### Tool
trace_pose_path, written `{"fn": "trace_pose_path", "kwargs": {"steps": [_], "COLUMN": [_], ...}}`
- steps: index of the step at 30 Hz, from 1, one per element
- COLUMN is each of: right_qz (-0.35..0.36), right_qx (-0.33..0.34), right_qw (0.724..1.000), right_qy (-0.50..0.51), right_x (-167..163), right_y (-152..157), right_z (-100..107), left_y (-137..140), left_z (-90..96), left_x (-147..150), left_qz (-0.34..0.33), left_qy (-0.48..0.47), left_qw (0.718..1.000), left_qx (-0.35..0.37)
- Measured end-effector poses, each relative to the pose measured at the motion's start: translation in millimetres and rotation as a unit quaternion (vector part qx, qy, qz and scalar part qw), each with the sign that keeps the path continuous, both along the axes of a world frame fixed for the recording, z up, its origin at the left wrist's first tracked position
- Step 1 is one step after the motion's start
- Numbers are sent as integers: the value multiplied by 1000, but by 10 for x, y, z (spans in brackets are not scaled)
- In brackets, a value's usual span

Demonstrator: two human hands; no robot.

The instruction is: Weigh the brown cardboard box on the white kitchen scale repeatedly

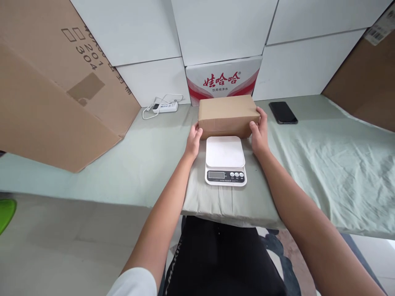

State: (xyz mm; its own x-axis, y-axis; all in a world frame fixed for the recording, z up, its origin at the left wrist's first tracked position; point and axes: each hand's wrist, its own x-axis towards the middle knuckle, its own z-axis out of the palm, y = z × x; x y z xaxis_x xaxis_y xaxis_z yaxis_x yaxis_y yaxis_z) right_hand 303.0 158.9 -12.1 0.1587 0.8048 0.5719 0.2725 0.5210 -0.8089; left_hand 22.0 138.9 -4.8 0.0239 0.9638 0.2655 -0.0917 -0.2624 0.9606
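A closed brown cardboard box (228, 117) lies lengthwise across the cloth-covered table, between my two hands. My left hand (194, 142) grips its left end, thumb at the front corner. At the opposite end, my right hand (259, 130) holds the box with the thumb on the front face and fingers round the side. Just in front of the box, nearer to me, sits a white digital kitchen scale (225, 158). Its flat platform has nothing on it, and its display and round buttons face me. The box's underside is hidden.
Behind the box stands a white and red carton (224, 78) against stacked white boxes (225, 28). A black phone (283, 112) lies to the right. A white power strip (165, 107) with its cable is at the back left. Large cardboard sheets (55, 90) flank the pale green tablecloth (123, 176).
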Motion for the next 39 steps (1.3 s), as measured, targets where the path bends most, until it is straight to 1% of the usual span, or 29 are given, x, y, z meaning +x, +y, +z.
{"fn": "trace_pose_path", "kwargs": {"steps": [2, 5, 7, 10, 12, 15, 19, 24, 28, 31, 34, 36, 39], "right_qz": [-8, -23, -32, -5, 23, 38, 39, 22, -2, -3, -1, 3, 8], "right_qx": [-4, -10, -36, -97, -106, -74, -63, -20, 22, 57, 69, 58, 44], "right_qw": [1000, 999, 998, 993, 992, 996, 997, 999, 1000, 998, 998, 998, 999], "right_qy": [0, 22, 48, 73, 63, 36, 33, 20, 6, -3, -12, -20, -21], "right_x": [34, 136, 207, 232, 182, 76, 17, -12, -60, -64, -37, -14, 4], "right_y": [8, 8, -1, -18, -26, -29, -41, -108, -205, -369, -682, -944, -1286], "right_z": [-24, -59, -85, -116, -122, -110, -77, -9, 122, 252, 304, 252, 92], "left_y": [17, 39, 48, 44, 33, 21, 12, -32, -84, -232, -567, -856, -1228], "left_z": [-38, -98, -126, -128, -107, -70, -43, -8, 67, 157, 210, 188, 93], "left_x": [-15, -44, -57, -60, -55, -43, -29, -16, -15, -35, -82, -117, -146], "left_qz": [1, 34, 52, 45, 28, 6, 7, 11, 23, 29, 31, 35, 32], "left_qy": [5, 0, -3, 7, 13, 16, 15, 14, 28, 41, 35, 31, 30], "left_qw": [1000, 999, 998, 998, 999, 1000, 1000, 1000, 998, 994, 992, 992, 995], "left_qx": [-10, -26, -35, -32, -23, -12, -1, 21, 50, 92, 117, 114, 94]}}
